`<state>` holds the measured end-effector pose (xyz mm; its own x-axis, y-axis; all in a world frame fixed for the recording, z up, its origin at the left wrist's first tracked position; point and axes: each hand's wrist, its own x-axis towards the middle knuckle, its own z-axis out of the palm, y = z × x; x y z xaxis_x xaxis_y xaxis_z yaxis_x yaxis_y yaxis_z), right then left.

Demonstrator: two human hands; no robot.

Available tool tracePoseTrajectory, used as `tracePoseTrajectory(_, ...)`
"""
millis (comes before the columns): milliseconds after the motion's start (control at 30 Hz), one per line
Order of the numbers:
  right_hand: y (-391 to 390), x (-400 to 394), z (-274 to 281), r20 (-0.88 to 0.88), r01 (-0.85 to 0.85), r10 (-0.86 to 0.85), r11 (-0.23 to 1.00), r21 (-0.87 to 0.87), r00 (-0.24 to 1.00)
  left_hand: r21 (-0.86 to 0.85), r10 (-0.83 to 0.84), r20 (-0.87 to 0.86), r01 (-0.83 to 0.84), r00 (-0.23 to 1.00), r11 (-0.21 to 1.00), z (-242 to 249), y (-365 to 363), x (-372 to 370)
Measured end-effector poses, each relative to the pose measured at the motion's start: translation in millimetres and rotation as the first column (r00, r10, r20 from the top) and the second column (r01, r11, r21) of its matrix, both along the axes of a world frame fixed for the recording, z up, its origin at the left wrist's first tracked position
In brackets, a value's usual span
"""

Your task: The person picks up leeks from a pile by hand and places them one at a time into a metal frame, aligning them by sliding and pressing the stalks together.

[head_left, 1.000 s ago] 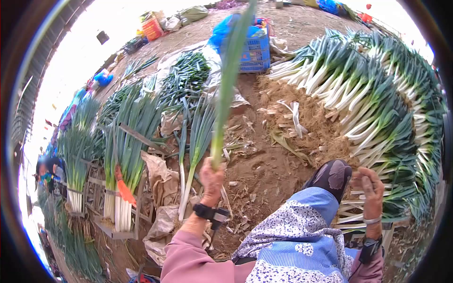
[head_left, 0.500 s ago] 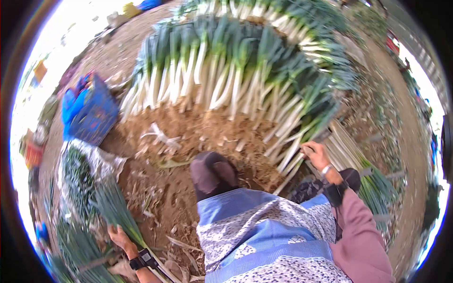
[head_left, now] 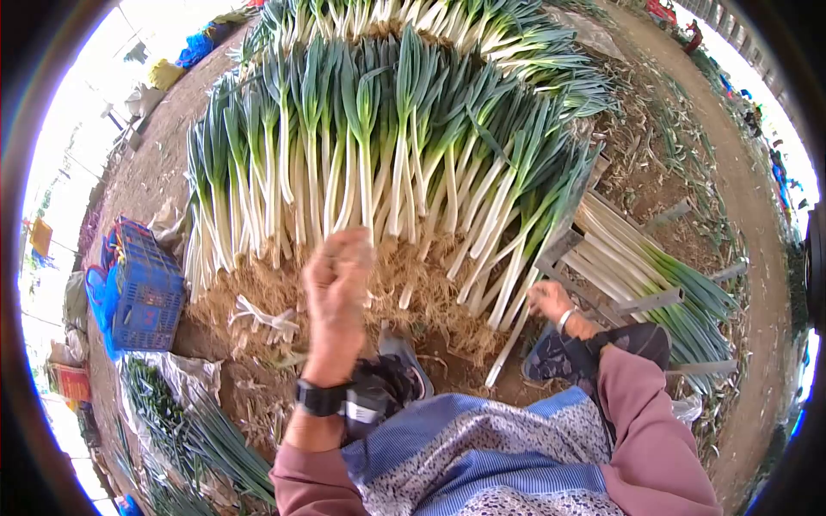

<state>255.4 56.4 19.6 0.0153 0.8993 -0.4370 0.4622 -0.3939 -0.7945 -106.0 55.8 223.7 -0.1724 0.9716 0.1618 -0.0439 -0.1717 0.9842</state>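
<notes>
A long curved row of leeks [head_left: 361, 163] lies on the soil, white stems and brown roots toward me, green tops away. My left hand [head_left: 337, 279] is raised over the roots near the middle of the row, blurred, its grip not clear. At the row's right end my right hand [head_left: 551, 303] has its fingers closed beside a white leek stem [head_left: 509, 348]; whatever it holds is too small to tell. Just right of it, a stack of leeks [head_left: 632, 258] lies in a metal frame [head_left: 650, 303], green tops pointing right.
A blue crate [head_left: 148, 297] stands at the left. Below it, green leaves [head_left: 202, 430] lie by a plastic sheet [head_left: 185, 371]. Another row of leeks [head_left: 430, 21] is at the far top. My shoes and knees are between my arms. White peelings [head_left: 262, 318] lie on the soil.
My left hand has left the greens at lower left and moved up and right to the leek row. My right hand has shifted slightly down and left. The whole view has shifted.
</notes>
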Motion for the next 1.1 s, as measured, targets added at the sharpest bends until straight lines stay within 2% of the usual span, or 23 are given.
tracePoseTrajectory(33, -2.3, -3.4, -0.5, 0.016, -0.05, 0.051, 0.999, -0.016, 0.999, -0.085, -0.033, 0.002, 0.033, 0.999, 0.996, -14.5, 9.6, 8.4)
tracePoseTrajectory(67, -1.2, -4.0, -11.2, 0.015, -0.086, 0.086, 0.996, -0.018, 0.996, -0.162, -0.086, 0.079, 0.098, 0.993, 0.982, -33.1, 16.2, 13.7)
tracePoseTrajectory(100, 2.6, -9.3, -13.6, 0.014, -0.121, 0.121, 0.992, -0.02, 0.993, -0.157, -0.101, 0.026, 0.104, 0.995, 0.982, -40.0, 19.1, 24.8)
tracePoseTrajectory(167, 11.4, -17.9, -13.2, 0.069, -0.158, 0.157, 0.987, 0.009, 0.985, -0.305, -0.163, -0.062, 0.137, 0.985, 0.943, -62.1, 20.6, 33.4)
tracePoseTrajectory(233, 28.8, -27.9, -19.1, 0.005, -0.182, 0.181, 0.983, 0.015, 0.983, -0.408, -0.292, -0.13, 0.217, 0.948, 0.887, -59.0, 17.2, 47.6)
tracePoseTrajectory(300, 50.7, -43.5, -18.9, 0.02, -0.202, 0.202, 0.979, 0.04, 0.979, -0.238, -0.328, -0.387, 0.251, 0.862, 0.938, -83.4, 14.9, 58.8)
tracePoseTrajectory(367, 73.3, -58.0, -33.8, 0.152, -0.295, 0.27, 0.938, 0.182, 0.951, -0.155, -0.332, -0.438, 0.294, 0.835, 0.943, -76.9, 12.9, 74.3)
tracePoseTrajectory(400, 81.5, -71.1, -21.4, 0.083, -0.227, 0.221, 0.97, 0.085, 0.972, -0.186, -0.396, -0.391, 0.351, 0.831, 0.918, -73.5, 12.9, 78.4)
tracePoseTrajectory(433, 90.5, -77.5, -34.5, 0.117, -0.251, 0.232, 0.951, 0.181, 0.966, -0.213, -0.458, -0.337, 0.408, 0.822, 0.888, -72.2, 13.0, 81.9)
tracePoseTrajectory(567, 125.3, -112.6, -45.6, 0.264, -0.328, 0.254, 0.898, 0.292, 0.931, -0.27, -0.537, -0.281, 0.472, 0.795, 0.839, -58.0, 6.9, 86.6)
tracePoseTrajectory(700, 167.1, -150.3, -64.1, 0.237, -0.234, 0.147, 0.886, 0.4, 0.96, -0.263, -0.546, -0.353, 0.48, 0.76, 0.837, -50.8, 3.0, 77.6)
tracePoseTrajectory(767, 191.4, -169.2, -73.0, 0.212, -0.19, 0.105, 0.882, 0.431, 0.972, -0.278, -0.56, -0.326, 0.489, 0.761, 0.827, -45.7, 5.3, 71.5)
tracePoseTrajectory(833, 217.2, -187.2, -95.3, 0.21, -0.086, -0.033, 0.841, 0.534, 0.977, -0.29, -0.56, -0.282, 0.487, 0.779, 0.824, -42.7, 7.1, 65.9)
tracePoseTrajectory(900, 235.6, -203.1, -99.1, 0.244, -0.069, -0.056, 0.878, 0.473, 0.968, -0.33, -0.566, -0.26, 0.479, 0.782, 0.813, -39.8, 11.2, 62.1)
tracePoseTrajectory(1000, 247.4, -227.1, -99.2, 0.166, 0.074, -0.162, 0.894, 0.442, 0.973, -0.339, -0.552, -0.25, 0.462, 0.795, 0.819, -40.0, 18.3, 56.7)
tracePoseTrajectory(1033, 248.5, -233.0, -97.3, 0.166, 0.071, -0.159, 0.895, 0.44, 0.973, -0.34, -0.55, -0.249, 0.46, 0.797, 0.82, -44.1, 18.2, 54.9)
tracePoseTrajectory(1100, 250.8, -240.6, -91.1, 0.239, 0.093, -0.173, 0.945, 0.314, 0.955, -0.342, -0.544, -0.29, 0.445, 0.788, 0.828, -52.1, 17.8, 51.8)
